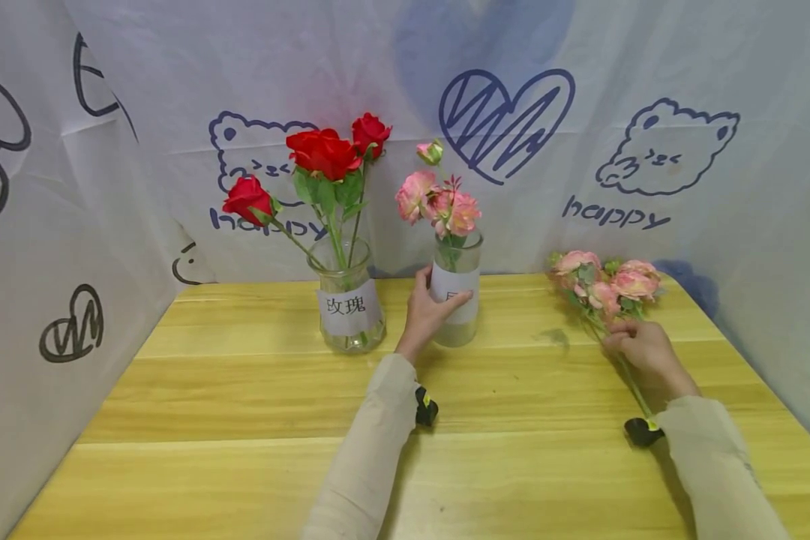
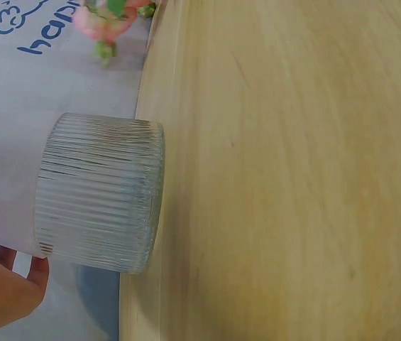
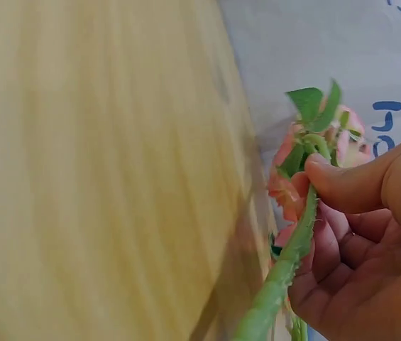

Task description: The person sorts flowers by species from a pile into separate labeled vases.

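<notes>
My left hand (image 1: pixel 424 315) grips a clear glass vase (image 1: pixel 457 332), thumb across its white label and fingers round the left side. The left wrist view shows the vase's ribbed lower part (image 2: pixel 101 192) beside the fingers. Pink flowers (image 1: pixel 439 204) stand in that vase. At the right, my right hand (image 1: pixel 648 354) pinches the green stem (image 3: pixel 279 280) of pink artificial flowers between thumb and fingers. Their blooms (image 1: pixel 606 285) point toward the back wall, and the stem slants down toward the wrist. The blooms are partly hidden behind the hand in the right wrist view.
A second glass vase (image 1: pixel 352 326), labelled with Chinese characters, holds red roses (image 1: pixel 324 154) left of my left hand. The wooden table (image 1: pixel 243 420) is bounded by a pale cloth (image 1: pixel 513 217) with bear and heart drawings. Black wrist devices (image 1: pixel 427 409) sit at both sleeves.
</notes>
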The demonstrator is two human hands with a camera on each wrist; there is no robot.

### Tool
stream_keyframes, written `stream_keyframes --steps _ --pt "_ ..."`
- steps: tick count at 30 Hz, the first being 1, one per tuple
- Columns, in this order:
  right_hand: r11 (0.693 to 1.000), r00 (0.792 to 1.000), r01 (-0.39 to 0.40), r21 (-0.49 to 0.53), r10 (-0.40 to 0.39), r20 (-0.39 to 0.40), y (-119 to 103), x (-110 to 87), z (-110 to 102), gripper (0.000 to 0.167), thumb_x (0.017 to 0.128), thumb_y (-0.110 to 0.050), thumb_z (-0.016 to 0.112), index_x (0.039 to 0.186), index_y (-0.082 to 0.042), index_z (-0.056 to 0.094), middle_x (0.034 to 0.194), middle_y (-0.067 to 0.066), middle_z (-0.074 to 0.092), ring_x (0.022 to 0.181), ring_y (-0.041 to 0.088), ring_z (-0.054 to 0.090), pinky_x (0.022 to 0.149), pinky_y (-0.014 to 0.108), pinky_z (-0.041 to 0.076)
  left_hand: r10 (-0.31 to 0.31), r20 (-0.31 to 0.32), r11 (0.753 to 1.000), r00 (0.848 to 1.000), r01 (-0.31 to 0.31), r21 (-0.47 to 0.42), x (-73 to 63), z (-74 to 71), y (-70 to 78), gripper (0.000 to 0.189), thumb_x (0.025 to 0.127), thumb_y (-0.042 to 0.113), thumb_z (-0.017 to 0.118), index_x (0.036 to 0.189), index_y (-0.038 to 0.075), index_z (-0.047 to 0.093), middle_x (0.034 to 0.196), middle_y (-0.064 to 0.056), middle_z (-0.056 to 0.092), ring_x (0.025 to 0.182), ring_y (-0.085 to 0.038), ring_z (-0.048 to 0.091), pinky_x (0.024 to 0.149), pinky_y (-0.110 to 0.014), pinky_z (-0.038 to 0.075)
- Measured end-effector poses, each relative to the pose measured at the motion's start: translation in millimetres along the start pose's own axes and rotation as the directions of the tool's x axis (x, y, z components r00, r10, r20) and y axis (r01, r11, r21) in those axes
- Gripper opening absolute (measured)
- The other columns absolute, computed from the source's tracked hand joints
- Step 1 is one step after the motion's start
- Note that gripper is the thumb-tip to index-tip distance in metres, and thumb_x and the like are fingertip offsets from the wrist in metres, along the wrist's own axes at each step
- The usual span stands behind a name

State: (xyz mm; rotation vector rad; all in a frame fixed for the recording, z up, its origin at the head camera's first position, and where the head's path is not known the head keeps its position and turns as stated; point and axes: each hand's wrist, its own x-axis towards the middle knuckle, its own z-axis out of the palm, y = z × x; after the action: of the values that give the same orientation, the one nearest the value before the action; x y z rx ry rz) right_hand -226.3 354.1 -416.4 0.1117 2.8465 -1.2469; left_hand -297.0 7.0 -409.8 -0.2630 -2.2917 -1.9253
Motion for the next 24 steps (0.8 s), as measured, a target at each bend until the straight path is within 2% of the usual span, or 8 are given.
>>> stream_keyframes --steps 3,6,9,11,14,17,24 --pt "1.0 1.0 -0.002 0.025 0.003 -0.027 -5.0 -0.8 -0.7 0.043 0.097 -0.016 0.055 0.124 0.017 0.052 0.117 0.034 0.056 0.089 0.027 0.059 0.065 0.027 0.05 0.001 0.001 1.0 1.0 -0.001 -0.002 0.0 0.0 0.1 0.077 0.08 0.027 0.08 0.141 0.008 0.038 0.135 -0.012 0.05 0.119 -0.026 0.05 0.1 -0.043 0.041" --pt "0.997 0.998 -0.021 0.075 0.025 -0.049 -9.5 -1.0 -1.6 0.044 0.098 -0.017 0.053 0.125 0.018 0.051 0.113 0.03 0.06 0.081 0.015 0.06 0.065 0.024 0.051 0.003 0.004 1.0 1.0 -0.003 -0.007 -0.3 -0.3 0.3 0.076 0.08 0.027 0.08 0.141 0.008 0.038 0.134 -0.012 0.05 0.119 -0.026 0.049 0.1 -0.043 0.041" --pt "0.989 0.997 -0.046 0.143 0.055 -0.061 -13.4 -0.6 -2.0 0.046 0.099 -0.018 0.052 0.128 0.017 0.049 0.11 0.02 0.063 0.078 0.002 0.056 0.067 0.02 0.051 0.005 0.004 1.0 1.0 -0.005 -0.006 -0.7 -0.7 0.7 0.076 0.08 0.027 0.08 0.141 0.008 0.038 0.134 -0.012 0.05 0.119 -0.026 0.049 0.101 -0.043 0.041" --pt "0.98 0.996 -0.055 0.191 0.066 -0.055 -16.0 -0.3 -2.6 0.048 0.1 -0.018 0.052 0.132 0.017 0.045 0.106 0.01 0.063 0.078 -0.002 0.055 0.068 0.018 0.05 0.004 0.004 1.0 1.0 -0.004 -0.006 -1.0 -0.8 0.9 0.076 0.08 0.028 0.08 0.14 0.008 0.038 0.134 -0.012 0.05 0.119 -0.026 0.049 0.101 -0.043 0.04" --pt "0.963 0.997 -0.059 0.263 0.07 -0.031 -20.1 0.5 -4.1 0.052 0.101 -0.017 0.05 0.137 0.017 0.037 0.099 -0.004 0.061 0.08 -0.004 0.054 0.071 0.016 0.05 0.002 0.003 1.0 1.0 -0.002 -0.004 -1.4 -1.0 1.3 0.076 0.08 0.028 0.08 0.141 0.008 0.038 0.135 -0.012 0.049 0.12 -0.025 0.049 0.101 -0.043 0.04" --pt "0.948 0.998 -0.051 0.313 0.059 -0.016 -24.5 0.9 -5.2 0.055 0.101 -0.018 0.049 0.139 0.017 0.033 0.094 -0.013 0.057 0.081 -0.003 0.056 0.072 0.015 0.05 0.003 0.005 1.0 1.0 -0.003 -0.003 -1.8 -1.1 1.6 0.076 0.081 0.028 0.079 0.14 0.008 0.038 0.134 -0.012 0.05 0.118 -0.026 0.05 0.1 -0.043 0.041" --pt "0.935 1.0 -0.002 0.355 0.011 -0.025 -35.9 1.8 -5.6 0.054 0.102 -0.019 0.048 0.138 0.018 0.032 0.093 -0.016 0.057 0.083 -0.004 0.056 0.075 0.016 0.05 0.004 0.007 1.0 1.0 -0.004 0.003 -2.1 -0.6 1.1 0.074 0.081 0.029 0.079 0.139 0.008 0.038 0.131 -0.011 0.051 0.114 -0.025 0.052 0.096 -0.043 0.044"
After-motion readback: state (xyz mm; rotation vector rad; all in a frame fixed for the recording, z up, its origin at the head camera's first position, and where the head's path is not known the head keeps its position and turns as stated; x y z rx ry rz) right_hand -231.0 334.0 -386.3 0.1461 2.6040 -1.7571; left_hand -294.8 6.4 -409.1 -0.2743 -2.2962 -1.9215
